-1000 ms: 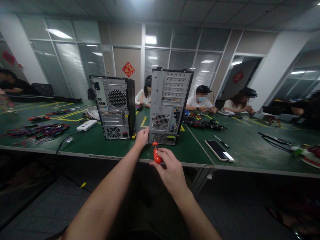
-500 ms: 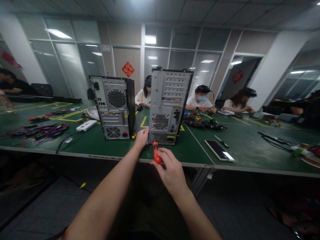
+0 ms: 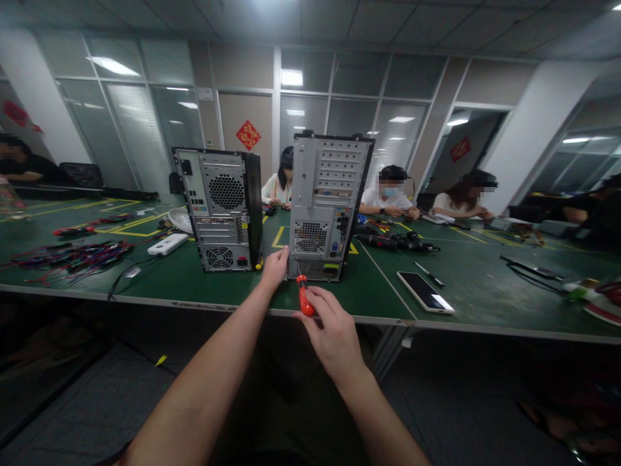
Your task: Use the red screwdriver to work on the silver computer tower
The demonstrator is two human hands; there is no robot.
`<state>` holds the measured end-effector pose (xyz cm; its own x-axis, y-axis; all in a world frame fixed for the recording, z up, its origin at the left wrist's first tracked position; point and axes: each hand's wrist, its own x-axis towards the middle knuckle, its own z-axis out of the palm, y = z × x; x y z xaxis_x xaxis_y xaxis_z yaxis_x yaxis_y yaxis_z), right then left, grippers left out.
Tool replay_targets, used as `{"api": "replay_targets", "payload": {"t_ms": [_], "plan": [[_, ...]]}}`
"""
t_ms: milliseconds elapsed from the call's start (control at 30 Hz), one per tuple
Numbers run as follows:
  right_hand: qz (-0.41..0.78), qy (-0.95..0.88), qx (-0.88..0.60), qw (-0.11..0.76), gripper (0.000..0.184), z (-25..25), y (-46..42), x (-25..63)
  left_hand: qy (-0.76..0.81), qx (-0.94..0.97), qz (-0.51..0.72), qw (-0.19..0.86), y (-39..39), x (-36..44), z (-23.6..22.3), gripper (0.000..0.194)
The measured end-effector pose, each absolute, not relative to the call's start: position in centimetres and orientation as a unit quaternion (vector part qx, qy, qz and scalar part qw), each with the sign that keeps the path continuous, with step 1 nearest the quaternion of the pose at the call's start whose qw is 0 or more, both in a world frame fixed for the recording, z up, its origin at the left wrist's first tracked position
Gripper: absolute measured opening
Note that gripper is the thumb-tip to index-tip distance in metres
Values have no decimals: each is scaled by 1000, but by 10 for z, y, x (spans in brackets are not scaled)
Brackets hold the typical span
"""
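Two computer towers stand upright on the green table (image 3: 184, 278), rear panels toward me. My left hand (image 3: 275, 266) rests against the lower left corner of the silver tower (image 3: 330, 206), fingers curled on its edge. My right hand (image 3: 330, 330) is closed around the red handle of a screwdriver (image 3: 304, 299); its thin shaft points up at the bottom rear of that tower. The black tower (image 3: 220, 207) stands to the left, apart from both hands.
A phone (image 3: 425, 292) and a pen (image 3: 429, 274) lie on the table to the right. A tangle of coloured wires (image 3: 72, 252) and a white power strip (image 3: 168, 244) lie to the left. Several people sit working at the far side. The table's near edge is just under my hands.
The view and my hands have barely shifted; the right hand with the screwdriver has turned slightly at the same spot.
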<state>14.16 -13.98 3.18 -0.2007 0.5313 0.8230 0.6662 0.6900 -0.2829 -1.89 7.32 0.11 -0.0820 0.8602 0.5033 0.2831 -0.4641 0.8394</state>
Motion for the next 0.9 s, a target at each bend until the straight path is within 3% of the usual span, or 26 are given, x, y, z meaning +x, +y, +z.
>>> {"api": "replay_targets", "payload": {"t_ms": [167,333,467,700,900], "plan": [[-93,-823,-369,422,43,37,-144,143,454,630,579,248,73,-19,1,66],[-77,-778,-392,486,32,32,-141,141,459,633,575,241,74,-19,1,66],[-63,-759,-382,523,36,30,-138,141,458,634,575,240,74,-19,1,65],[-84,-819,-365,435,51,38,-145,142,450,637,580,235,73,-19,1,65],[-68,-795,-383,466,38,33,-143,141,452,635,579,240,74,-20,0,65]]}}
